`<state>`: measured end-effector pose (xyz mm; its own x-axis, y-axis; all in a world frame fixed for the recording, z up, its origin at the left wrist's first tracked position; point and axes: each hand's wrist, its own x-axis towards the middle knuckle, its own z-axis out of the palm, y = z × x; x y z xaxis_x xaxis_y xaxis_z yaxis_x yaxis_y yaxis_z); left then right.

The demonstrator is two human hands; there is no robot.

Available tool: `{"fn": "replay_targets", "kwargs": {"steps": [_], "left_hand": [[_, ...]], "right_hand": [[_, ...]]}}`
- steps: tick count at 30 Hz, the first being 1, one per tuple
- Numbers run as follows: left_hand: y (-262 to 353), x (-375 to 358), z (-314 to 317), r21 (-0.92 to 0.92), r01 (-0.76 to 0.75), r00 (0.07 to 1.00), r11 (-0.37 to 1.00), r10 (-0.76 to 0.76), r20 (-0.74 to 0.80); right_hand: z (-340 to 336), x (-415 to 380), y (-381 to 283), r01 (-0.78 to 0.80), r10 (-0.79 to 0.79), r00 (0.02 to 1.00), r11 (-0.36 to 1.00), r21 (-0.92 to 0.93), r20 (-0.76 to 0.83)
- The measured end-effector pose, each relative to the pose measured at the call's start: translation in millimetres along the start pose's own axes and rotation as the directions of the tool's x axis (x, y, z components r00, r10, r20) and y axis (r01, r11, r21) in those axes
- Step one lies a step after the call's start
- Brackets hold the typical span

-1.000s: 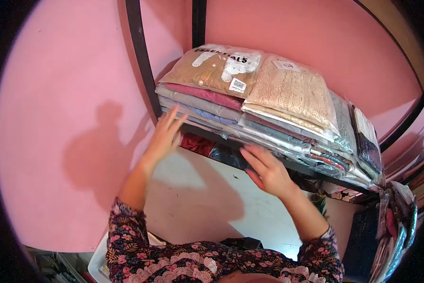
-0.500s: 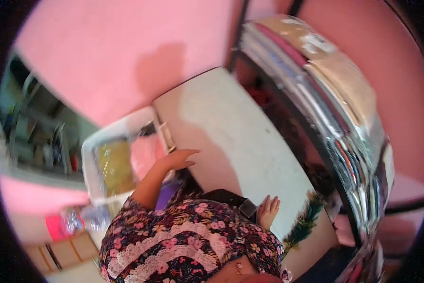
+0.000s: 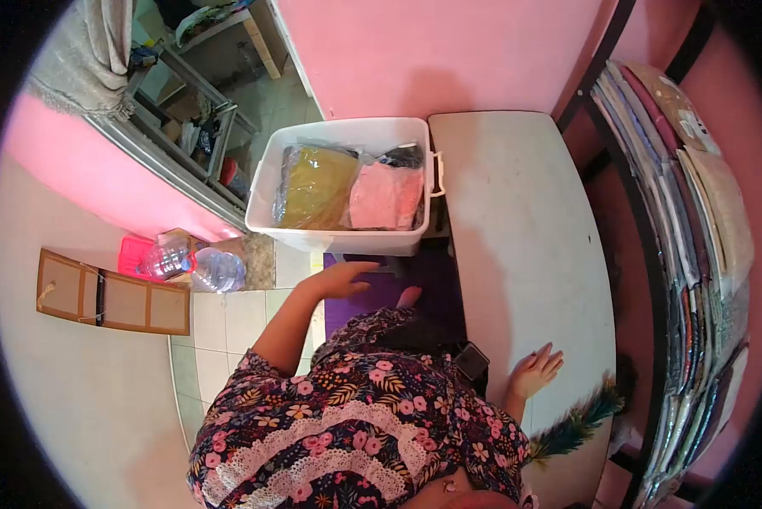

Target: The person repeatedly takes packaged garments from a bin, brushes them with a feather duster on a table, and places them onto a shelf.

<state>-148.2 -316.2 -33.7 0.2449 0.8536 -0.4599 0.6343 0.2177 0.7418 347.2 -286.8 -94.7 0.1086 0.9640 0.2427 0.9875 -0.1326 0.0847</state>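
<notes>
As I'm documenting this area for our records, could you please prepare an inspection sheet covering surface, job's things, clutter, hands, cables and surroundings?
Surface: white tabletop, a green garland across its near right edge.
Job's things: white plastic tub holding olive fabric in clear plastic and pink fabric.
Clutter: clear plastic bottles on the left.
Hands: left hand open and empty near the tub; right hand open and empty at the tabletop, contact unclear.
Cables: nothing seen.
Surroundings: pink wall; black-framed shelf with stacked, bagged textiles.
</notes>
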Motion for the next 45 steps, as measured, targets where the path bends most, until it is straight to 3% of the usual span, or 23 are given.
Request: {"fn": "replay_targets", "kwargs": {"steps": [1, 2, 4, 5, 7, 8, 11, 13, 14, 16, 17, 19, 20, 22, 23, 25, 29, 31, 38, 40, 45], "left_hand": [[-10.5, -11.4, -4.5, -0.033, 0.113, 0.994, 0.993, -0.114, -0.003], [-29.4, -18.4, -8.0, -0.038, 0.114, 0.993, 0.993, -0.115, -0.004], [-60.7, -21.6, -20.7, -0.126, 0.106, 0.972, 0.986, -0.130, -0.197], [-67.1, -23.3, -31.3, -0.254, 0.168, 0.945, 0.953, -0.228, -0.233], [-111.7, -8.6, -43.4, -0.134, 0.036, 0.912, 0.990, -0.088, -0.401], [-132.1, 2.0, -50.5, -0.139, 0.030, 0.911, 0.990, -0.084, -0.404], [-189.1, 37.1, -74.4, -0.273, 0.046, 0.849, 0.961, -0.182, -0.496], [-217.7, 56.0, -92.9, -0.489, 0.135, 0.770, 0.862, -0.402, -0.495], [-226.7, 63.2, -103.0, -0.493, 0.137, 0.772, 0.859, -0.404, -0.491], [-233.1, 73.8, -124.9, -0.575, 0.390, 0.632, 0.719, -0.663, -0.401], [-243.1, 78.9, -131.7, -0.577, 0.391, 0.634, 0.717, -0.664, -0.395], [-278.1, 91.3, -135.6, -0.423, 0.225, 0.627, 0.877, -0.463, -0.626], [-304.8, 103.0, -131.4, -0.424, 0.230, 0.630, 0.876, -0.467, -0.621], [-350.0, 125.9, -119.4, -0.320, 0.532, 0.363, 0.784, -0.552, -0.750], [-348.9, 126.2, -119.2, -0.319, 0.536, 0.366, 0.782, -0.555, -0.747], [-335.9, 122.1, -116.7, -0.392, 0.646, 0.298, 0.654, -0.690, -0.660], [-323.6, 107.8, -126.6, -0.397, 0.664, 0.356, 0.634, -0.734, -0.578], [-323.6, 103.5, -129.3, -0.390, 0.550, 0.471, 0.739, -0.660, -0.586], [-321.6, 109.6, -125.3, -0.491, 0.438, 0.451, 0.753, -0.656, -0.605], [-309.9, 111.5, -131.5, -0.465, 0.316, 0.348, 0.827, -0.557, -0.754], [-307.1, 129.6, -174.6, -0.440, 0.454, 0.334, 0.775, -0.605, -0.723]], "right_hand": [[1.2, 0.4, 2.3, 0.005, -0.005, 1.000, 1.000, -0.002, 0.000], [3.6, 0.0, 4.7, 0.020, -0.020, 0.999, 1.000, 0.006, -0.025], [8.3, -1.5, 6.3, 0.069, -0.067, 0.993, 0.997, 0.023, -0.094], [8.5, -2.9, 6.9, 0.074, -0.072, 0.993, 0.997, 0.021, -0.094], [8.4, -1.4, 8.8, 0.125, -0.122, 0.984, 0.992, 0.016, -0.128], [9.0, -0.4, 8.7, 0.128, -0.125, 0.981, 0.992, 0.007, -0.150], [9.8, -4.7, 10.4, 0.097, -0.100, 0.986, 0.995, -0.032, -0.135], [12.8, -7.9, 14.2, 0.094, -0.099, 0.985, 0.994, -0.048, -0.139], [14.8, -8.8, 15.5, 0.020, -0.024, 0.995, 0.999, -0.040, -0.096], [15.2, -5.1, 11.8, -0.182, 0.183, 0.982, 0.983, -0.025, 0.050], [20.2, -2.2, 5.7, -0.181, 0.182, 0.982, 0.983, -0.030, 0.051], [23.0, 5.3, -12.0, -0.487, 0.507, 0.852, 0.859, -0.158, 0.128], [26.4, 4.7, -18.4, -0.487, 0.508, 0.851, 0.858, -0.164, 0.131], [33.1, 3.1, -24.3, -0.515, 0.529, 0.848, 0.832, -0.206, 0.017], [30.8, 4.3, -25.9, -0.515, 0.530, 0.848, 0.831, -0.212, 0.020], [22.0, 7.8, -27.3, -0.517, 0.549, 0.834, 0.813, -0.267, 0.057], [16.0, 8.7, -28.6, -0.526, 0.556, 0.829, 0.812, -0.253, 0.057], [16.9, 11.8, -32.0, -0.545, 0.572, 0.820, 0.796, -0.263, 0.033], [17.8, 7.3, -23.0, -0.531, 0.547, 0.837, 0.806, -0.262, -0.014], [18.6, 8.4, -19.1, -0.535, 0.542, 0.839, 0.815, -0.221, -0.034], [17.0, -0.6, -18.6, -0.555, 0.563, 0.825, 0.792, -0.254, -0.049]]}}
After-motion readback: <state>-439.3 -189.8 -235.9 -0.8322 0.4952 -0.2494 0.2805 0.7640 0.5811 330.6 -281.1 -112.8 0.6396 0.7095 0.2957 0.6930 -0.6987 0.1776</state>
